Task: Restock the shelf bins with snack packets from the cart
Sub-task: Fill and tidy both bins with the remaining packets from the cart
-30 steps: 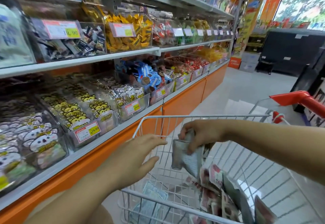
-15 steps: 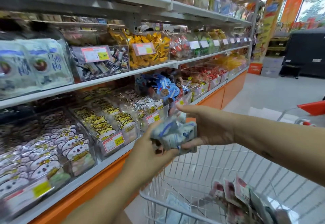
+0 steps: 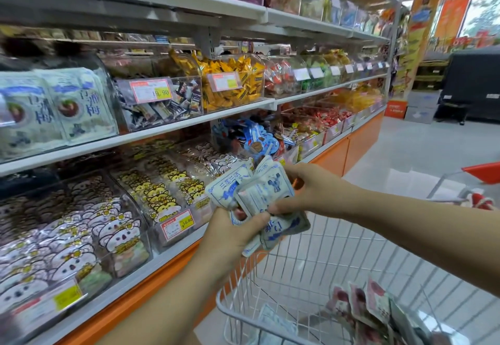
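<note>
Supermarket aisle, pale tiled floor (image 3: 405, 152) stretching off to the right; a tiered snack shelf (image 3: 167, 130) is running along the left over an orange base (image 3: 140, 296). Clear bins are sitting in rows on each tier: a yellow-candy bin (image 3: 235, 84) on the middle tier, beside it a dark-wrapper bin (image 3: 173, 106) carrying a price tag (image 3: 151, 90) reading 19.90. On the lowest tier a cat-face bin (image 3: 162, 190) is showing a second tag (image 3: 177, 225) reading 16.80, with a koala-face bin (image 3: 108, 233) sitting to its left. Large white-and-blue bags (image 3: 78, 103) are standing at the far left of the middle tier. Both hands are working in front of the lowest tier, above the front edge of the wire cart (image 3: 297, 266). Left hand (image 3: 235, 236) is gripping the lower part of a bundle of snack packets (image 3: 257, 193), white with blue print, thumb pressing across the front. Right hand (image 3: 311, 190) is grasping the same bundle from the right, thumb pinching the near face, fingers curling behind. Bundle is hanging in the air, fanning out, touching neither shelf nor cart. More stock is lying in the cart: red-and-white packets (image 3: 362, 304) piling at the near right, a pale packet (image 3: 273, 323) lying flat on the basket bottom. Red cart handle (image 3: 484, 172) is showing at the right edge.
</note>
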`<state>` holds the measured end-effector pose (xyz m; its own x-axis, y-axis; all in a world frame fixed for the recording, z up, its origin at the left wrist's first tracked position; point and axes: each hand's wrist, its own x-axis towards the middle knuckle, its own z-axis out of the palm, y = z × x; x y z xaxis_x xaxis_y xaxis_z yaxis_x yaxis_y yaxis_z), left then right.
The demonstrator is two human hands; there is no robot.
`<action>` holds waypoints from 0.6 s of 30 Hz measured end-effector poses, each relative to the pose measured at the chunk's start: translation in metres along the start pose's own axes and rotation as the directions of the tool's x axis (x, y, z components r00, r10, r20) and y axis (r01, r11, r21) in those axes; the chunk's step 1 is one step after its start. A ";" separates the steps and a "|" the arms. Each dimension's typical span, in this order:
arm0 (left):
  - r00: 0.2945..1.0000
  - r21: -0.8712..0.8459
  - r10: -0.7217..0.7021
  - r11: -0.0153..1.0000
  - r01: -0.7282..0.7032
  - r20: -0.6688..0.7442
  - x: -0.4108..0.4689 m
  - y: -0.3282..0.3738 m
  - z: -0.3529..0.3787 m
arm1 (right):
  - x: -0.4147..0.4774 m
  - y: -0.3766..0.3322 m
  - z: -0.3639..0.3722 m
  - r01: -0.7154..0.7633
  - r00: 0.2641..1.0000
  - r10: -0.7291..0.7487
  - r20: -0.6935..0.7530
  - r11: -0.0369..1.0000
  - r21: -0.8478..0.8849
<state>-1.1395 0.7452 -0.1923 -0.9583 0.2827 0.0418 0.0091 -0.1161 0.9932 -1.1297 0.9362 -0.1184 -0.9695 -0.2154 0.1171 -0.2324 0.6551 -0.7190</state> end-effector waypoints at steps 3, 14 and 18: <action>0.994 -0.179 -0.080 0.979 0.093 0.078 -0.003 0.008 0.003 | -0.001 0.002 0.003 -0.067 0.995 0.047 0.084 0.964 0.259; 0.976 -0.131 -0.213 0.968 0.216 0.035 -0.019 0.048 -0.067 | 0.020 -0.012 0.009 -0.037 0.979 -0.053 0.199 0.905 0.424; 0.971 -0.049 -0.236 0.970 0.237 0.019 -0.037 0.068 -0.108 | 0.029 -0.045 0.017 0.154 0.923 -0.185 0.336 0.981 0.117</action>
<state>-1.1343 0.6239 -0.1384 -0.9278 0.3197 -0.1921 -0.2324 -0.0926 0.9682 -1.1459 0.8882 -0.0939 -0.8257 -0.5639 0.0109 -0.3684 0.5246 -0.7675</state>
